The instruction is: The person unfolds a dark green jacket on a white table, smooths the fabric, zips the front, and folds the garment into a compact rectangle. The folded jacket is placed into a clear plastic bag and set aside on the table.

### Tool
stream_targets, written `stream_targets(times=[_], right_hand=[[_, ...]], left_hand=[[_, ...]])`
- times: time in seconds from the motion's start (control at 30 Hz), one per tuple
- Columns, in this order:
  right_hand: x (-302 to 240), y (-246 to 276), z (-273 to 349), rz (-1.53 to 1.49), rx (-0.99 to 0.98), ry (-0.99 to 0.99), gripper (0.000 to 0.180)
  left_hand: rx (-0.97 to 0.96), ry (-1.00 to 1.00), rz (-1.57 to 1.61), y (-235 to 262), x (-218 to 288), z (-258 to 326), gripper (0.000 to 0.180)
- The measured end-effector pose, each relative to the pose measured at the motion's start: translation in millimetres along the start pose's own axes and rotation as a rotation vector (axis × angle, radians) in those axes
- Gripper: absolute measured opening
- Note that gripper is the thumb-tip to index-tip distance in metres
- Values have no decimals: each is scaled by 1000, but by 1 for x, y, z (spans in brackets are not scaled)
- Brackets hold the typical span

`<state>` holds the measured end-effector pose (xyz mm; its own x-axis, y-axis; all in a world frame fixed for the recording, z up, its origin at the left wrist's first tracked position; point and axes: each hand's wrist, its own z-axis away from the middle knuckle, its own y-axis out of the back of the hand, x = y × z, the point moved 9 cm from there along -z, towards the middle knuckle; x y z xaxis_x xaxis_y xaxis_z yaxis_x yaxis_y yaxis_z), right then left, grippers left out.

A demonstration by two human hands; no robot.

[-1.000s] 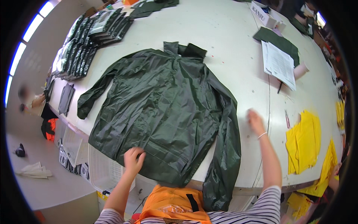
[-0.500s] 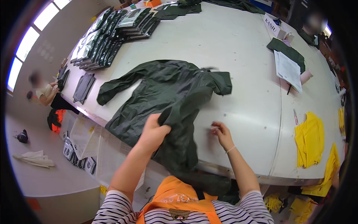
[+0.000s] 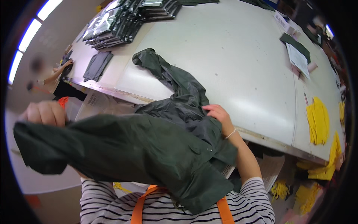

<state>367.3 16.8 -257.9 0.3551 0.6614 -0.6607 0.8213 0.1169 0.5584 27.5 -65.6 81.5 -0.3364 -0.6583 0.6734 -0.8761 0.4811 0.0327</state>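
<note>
A dark green jacket [image 3: 138, 145] with a smooth, rubbery-looking surface is stretched in front of my body, off the table's near edge. Up at the far left, my left hand [image 3: 45, 112] is closed round the end of one sleeve. My right hand [image 3: 220, 117] grips the jacket's body at the table edge, fingers bent over the cloth. Its other sleeve [image 3: 181, 76] trails across the tabletop, creased. Snap buttons show on the front part hanging low near my chest. My left forearm is mostly hidden behind the raised cloth.
Dark garments in clear bags [image 3: 119, 28] are stacked at the far left of the white table [image 3: 238, 67], near a folded grey cloth [image 3: 97, 66]. Papers [image 3: 297, 59] and yellow garments [image 3: 317, 121] lie on the right. A white crate [image 3: 93, 104] stands below the edge; another person [image 3: 56, 76] works left.
My left hand has swung left and up, pulling the sleeve across my body. My right hand, formerly apart from the jacket, now grips it. Much of the jacket has come off the table.
</note>
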Motion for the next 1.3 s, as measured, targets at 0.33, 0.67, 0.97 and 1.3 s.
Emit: stream_targets(times=[0.33,0.67,0.97,1.3], right_hand=[[-152,386,502,814,1056,-1023,25],[-216,669,84,1516,775,-426,28],[16,225,-451,604,453,416,30],[185,-66,-165,587,-304,-312,80]], left_hand=[[-751,-264,-247,-169,-84,-24,25],[-183,479,-355,-64,-134,15,14],[645,982,-475,86,-176,177,27],[241,1103,-1603,116,-393,198,101]])
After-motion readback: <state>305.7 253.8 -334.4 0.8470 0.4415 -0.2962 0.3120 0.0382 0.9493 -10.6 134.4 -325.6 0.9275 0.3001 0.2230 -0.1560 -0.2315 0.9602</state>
